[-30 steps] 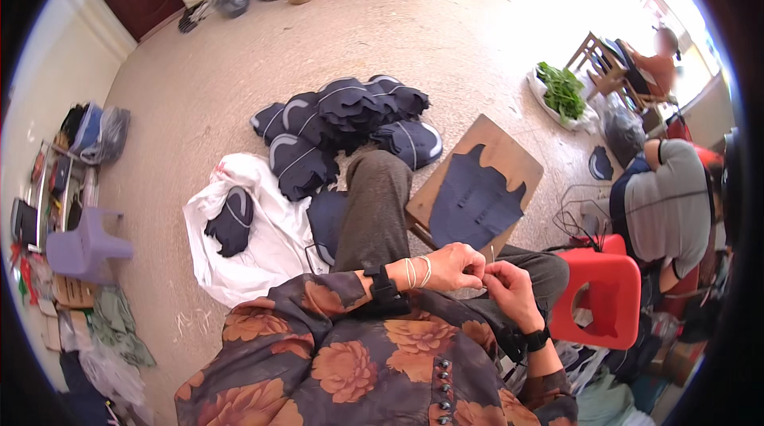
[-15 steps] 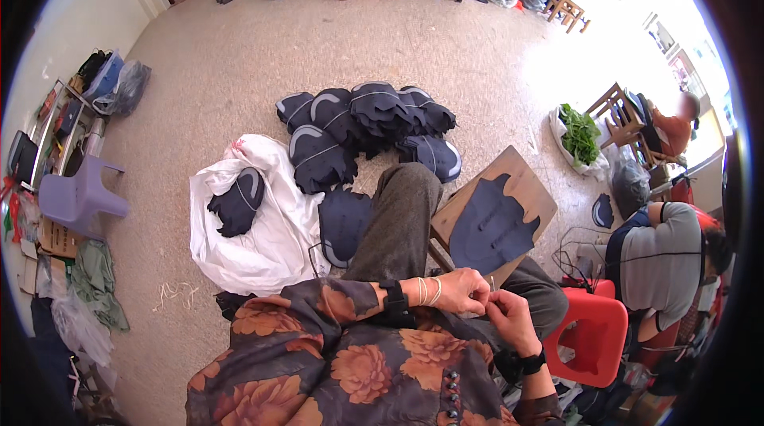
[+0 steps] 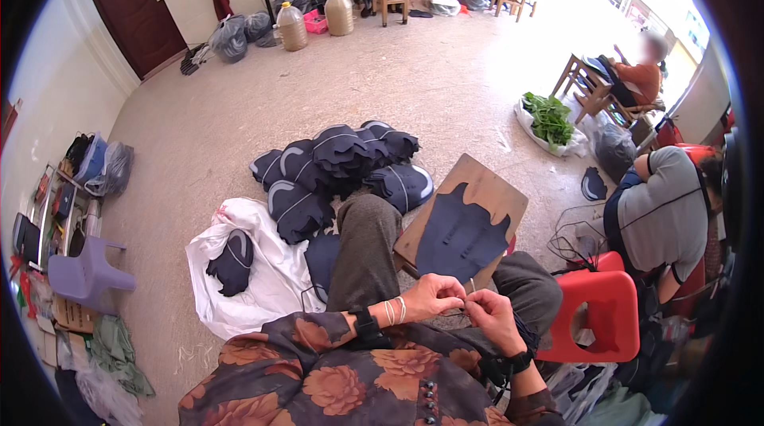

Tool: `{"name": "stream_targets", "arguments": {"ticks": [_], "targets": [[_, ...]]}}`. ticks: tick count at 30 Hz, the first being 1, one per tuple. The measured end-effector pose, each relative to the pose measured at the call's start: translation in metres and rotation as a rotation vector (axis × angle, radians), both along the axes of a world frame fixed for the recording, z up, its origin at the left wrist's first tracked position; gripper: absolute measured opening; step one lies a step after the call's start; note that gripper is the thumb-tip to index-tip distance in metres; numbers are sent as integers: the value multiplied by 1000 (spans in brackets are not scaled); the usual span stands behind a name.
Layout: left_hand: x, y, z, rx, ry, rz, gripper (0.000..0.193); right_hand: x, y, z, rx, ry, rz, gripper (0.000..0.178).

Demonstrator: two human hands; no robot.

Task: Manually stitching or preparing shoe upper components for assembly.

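My left hand (image 3: 438, 297) and my right hand (image 3: 495, 321) meet in front of my lap, fingertips closed in pinches that nearly touch. A thin pale strand (image 3: 472, 286) shows between them; most of it is hidden by the fingers. Several pale loops (image 3: 393, 312) circle my left wrist. Just beyond the hands, dark blue cut fabric pieces (image 3: 464, 227) with a scalloped edge lie flat on a wooden stool (image 3: 503, 197). Left of it, tied bundles of similar dark pieces (image 3: 298, 211) are heaped on the floor. One more bundle (image 3: 231, 264) rests on a white sack (image 3: 208, 298).
A red plastic stool (image 3: 613, 310) stands at my right, near a bent-over person in grey (image 3: 664, 207). Leafy greens (image 3: 549, 118) lie in a bag farther off. A purple chair (image 3: 83, 275) is at left. Two other people sit at wooden stools farther away.
The view has tilted up, bringing the far wall and a seated person into sight. Both hands stay together, still pinching, with little visible shift between them.
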State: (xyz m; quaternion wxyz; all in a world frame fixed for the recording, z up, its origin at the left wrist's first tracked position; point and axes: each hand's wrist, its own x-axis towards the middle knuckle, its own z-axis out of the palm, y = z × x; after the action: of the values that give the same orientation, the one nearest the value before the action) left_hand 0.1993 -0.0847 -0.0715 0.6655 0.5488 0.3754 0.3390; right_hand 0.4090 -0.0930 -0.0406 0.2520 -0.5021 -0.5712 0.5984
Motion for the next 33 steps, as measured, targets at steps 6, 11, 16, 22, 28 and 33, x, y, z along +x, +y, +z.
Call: {"name": "stream_targets", "arguments": {"ticks": [6,11,16,22,28,33], "targets": [[-8,7,-3,116,81,0,8,-11,5,-5,-35,37,6,9],[-7,14,-5,172,179,29,9,-12,10,-22,50,-69,-16,8],[-9,19,-12,261,231,29,8,-14,12,-32,214,-122,-9,8],[-12,22,-22,-451,-235,-39,10,-17,16,-19,188,-114,38,5],[-16,28,-20,-533,-269,-42,14,-20,21,-13,103,-83,-42,8],[-21,37,-7,-557,-292,42,16,-32,36,-6,343,-146,-30,6]]}}
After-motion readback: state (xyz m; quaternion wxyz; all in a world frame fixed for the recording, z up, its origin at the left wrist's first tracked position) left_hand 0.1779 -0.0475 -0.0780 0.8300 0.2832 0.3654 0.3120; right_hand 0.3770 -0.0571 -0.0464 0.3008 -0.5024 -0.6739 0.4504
